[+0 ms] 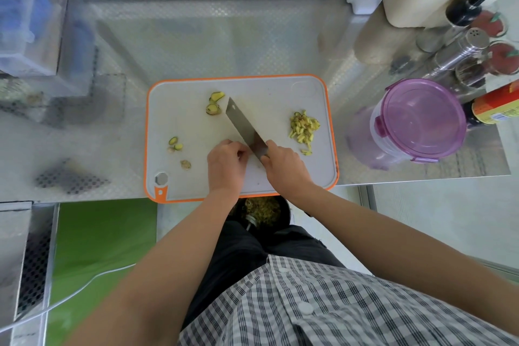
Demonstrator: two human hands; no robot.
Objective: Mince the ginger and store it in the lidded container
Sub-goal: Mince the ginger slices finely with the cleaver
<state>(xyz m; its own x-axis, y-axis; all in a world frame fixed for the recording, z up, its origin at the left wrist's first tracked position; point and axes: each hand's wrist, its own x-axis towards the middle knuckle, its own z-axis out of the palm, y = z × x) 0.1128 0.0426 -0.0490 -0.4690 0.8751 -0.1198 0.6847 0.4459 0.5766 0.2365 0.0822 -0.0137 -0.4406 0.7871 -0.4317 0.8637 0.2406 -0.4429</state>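
A white cutting board (pixel 196 126) with an orange rim lies on the steel counter. My right hand (pixel 283 167) grips the handle of a cleaver (pixel 243 126) whose blade points up and left across the board. My left hand (pixel 226 166) sits with curled fingers right beside the blade; whatever it holds is hidden. A pile of ginger strips (pixel 304 128) lies on the board's right side. Ginger peel pieces (pixel 214 104) lie near the blade tip, and smaller ginger scraps (pixel 177 146) sit at the left. The container with a purple lid (pixel 421 118) stands shut to the right of the board.
Spice shakers (pixel 463 50), a dark bottle (pixel 467 5) and a red-labelled bottle (pixel 497 105) crowd the right rear. A clear plastic box (pixel 28 17) stands at the far left. A bin with scraps (pixel 262 212) sits below the counter's front edge.
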